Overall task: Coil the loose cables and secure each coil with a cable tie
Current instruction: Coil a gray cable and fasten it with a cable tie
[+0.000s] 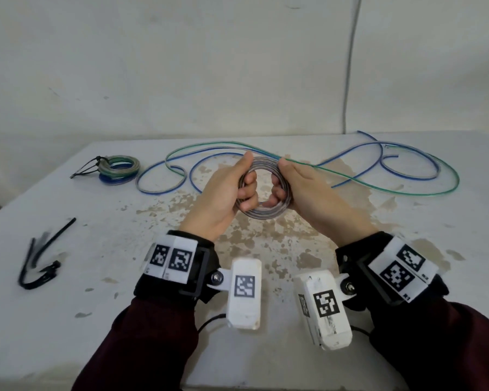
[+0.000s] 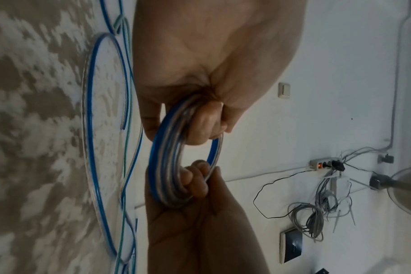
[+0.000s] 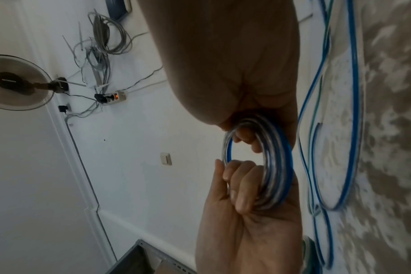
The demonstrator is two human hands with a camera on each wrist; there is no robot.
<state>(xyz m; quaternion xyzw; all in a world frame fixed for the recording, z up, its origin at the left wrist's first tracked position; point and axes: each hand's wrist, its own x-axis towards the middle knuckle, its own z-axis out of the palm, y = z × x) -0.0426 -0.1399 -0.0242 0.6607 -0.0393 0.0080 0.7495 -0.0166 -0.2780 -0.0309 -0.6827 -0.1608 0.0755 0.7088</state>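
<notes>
Both hands hold a coil (image 1: 266, 213) of blue-and-clear cable above the worktop (image 1: 124, 306). The left hand (image 1: 226, 193) curls its fingers through the coil's left side, and the right hand (image 1: 302, 190) grips the right side. Loose cable (image 1: 407, 176) trails across the worktop behind. A tied coil (image 1: 119, 169) lies far left, with black cable ties (image 1: 40, 261) nearer.

Both hands grip one cable coil (image 2: 167, 163), the left hand (image 2: 211, 61) above, the right hand (image 2: 200, 231) below, loose cables (image 2: 92, 115) beside them.
</notes>
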